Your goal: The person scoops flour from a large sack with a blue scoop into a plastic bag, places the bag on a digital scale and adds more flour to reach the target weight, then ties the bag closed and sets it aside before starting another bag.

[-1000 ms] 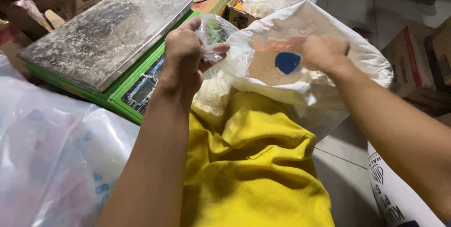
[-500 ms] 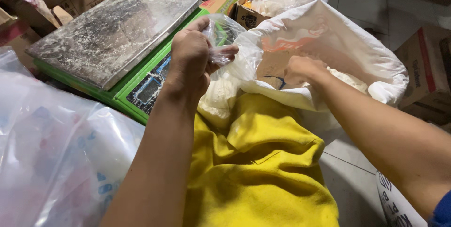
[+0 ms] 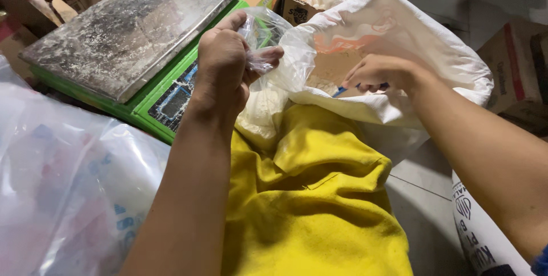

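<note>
My left hand (image 3: 225, 65) pinches the rim of a small clear plastic bag (image 3: 274, 82) that holds some white powder and hangs against my lap. My right hand (image 3: 379, 73) reaches into the mouth of a big white sack (image 3: 399, 30) and grips a blue scoop handle (image 3: 341, 90), most of it hidden under the fingers. Pale powder shows inside the sack. A yellow cloth (image 3: 308, 196) covers my lap below both hands.
A green scale (image 3: 165, 102) with a dusty metal platform (image 3: 125, 30) stands to the left. Clear plastic bags (image 3: 63, 190) lie at the lower left. Cardboard boxes (image 3: 514, 59) ring the area. Another white sack (image 3: 479, 230) stands at the lower right.
My right hand has dropped from the sack's far rim down into its mouth and closed on the blue scoop. My left hand stays on the small bag.
</note>
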